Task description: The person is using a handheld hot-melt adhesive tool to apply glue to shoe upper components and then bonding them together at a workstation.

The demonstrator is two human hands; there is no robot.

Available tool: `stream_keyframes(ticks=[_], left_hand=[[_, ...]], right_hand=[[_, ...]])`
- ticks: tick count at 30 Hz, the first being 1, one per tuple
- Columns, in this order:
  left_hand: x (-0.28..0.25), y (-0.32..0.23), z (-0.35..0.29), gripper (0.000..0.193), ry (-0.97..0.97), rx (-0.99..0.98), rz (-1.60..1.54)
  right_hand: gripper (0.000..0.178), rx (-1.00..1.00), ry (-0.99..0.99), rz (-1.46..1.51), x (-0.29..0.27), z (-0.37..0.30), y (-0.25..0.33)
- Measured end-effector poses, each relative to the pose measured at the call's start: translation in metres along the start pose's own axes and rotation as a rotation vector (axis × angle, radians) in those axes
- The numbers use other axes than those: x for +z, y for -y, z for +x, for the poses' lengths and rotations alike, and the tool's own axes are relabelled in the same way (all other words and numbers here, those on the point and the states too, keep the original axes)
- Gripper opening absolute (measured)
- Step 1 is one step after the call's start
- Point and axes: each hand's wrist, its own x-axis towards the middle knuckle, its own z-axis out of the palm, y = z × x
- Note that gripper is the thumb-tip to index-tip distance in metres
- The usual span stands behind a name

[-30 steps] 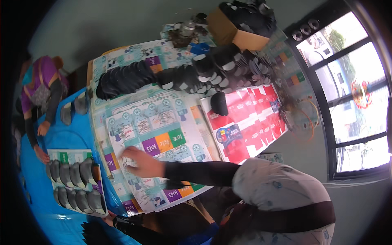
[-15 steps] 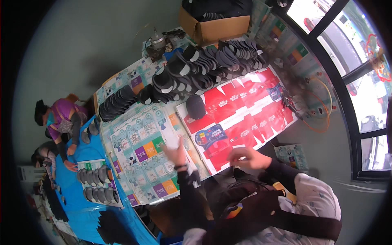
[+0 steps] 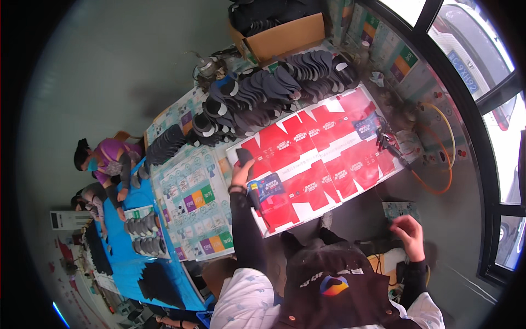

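At the left end of the red-and-white printed sheet [image 3: 312,164], my left hand [image 3: 240,175] is closed round a dark grey curved pad [image 3: 245,157], perhaps an insole. The pad is tilted up from the sheet and the fingers partly cover it. My right hand [image 3: 410,236] is off the table to the right, above the floor. Its fingers are curled in toward the thumb, and whatever they may hold is too small to make out. Rows of similar grey pads [image 3: 274,88] are stacked along the far side of the table.
An open cardboard box [image 3: 287,39] of dark pieces stands at the back. A black tool [image 3: 386,143] with an orange hose [image 3: 433,189] lies by the sheet's right end. To the left, people [image 3: 112,159] work at a blue-covered table [image 3: 131,279] with more grey pads [image 3: 147,236].
My left hand has moved up and gripped the pad that lay on the sheet's far left corner, lifting one side. My right hand has swung right, away from the table. The view has shifted.
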Motion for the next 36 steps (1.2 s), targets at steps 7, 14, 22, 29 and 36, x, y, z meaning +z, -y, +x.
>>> stream_keyframes(ticks=[7,14,22,29,36], left_hand=[[0.075,0.026,-0.211,0.064,0.648,-0.046,-1.178],[0.081,0.004,-0.266,0.052,0.59,0.118,-0.707],[0.085,-0.008,-0.259,0.03,-0.144,0.546,0.511],[0.076,0.024,-0.234,0.072,0.125,0.386,-0.069],[-0.003,0.098,-0.286,0.047,-0.217,0.096,-0.38]], right_hand=[[0.034,-0.088,0.457,-0.053,0.103,0.101,0.009],[0.057,-0.277,0.557,-0.253,0.227,0.108,0.01],[0.043,-0.422,0.187,-0.568,0.239,0.087,0.016],[0.028,-0.487,-0.021,-0.582,0.229,0.193,0.05],[0.024,-0.551,-0.496,-0.667,0.156,0.405,0.138]])
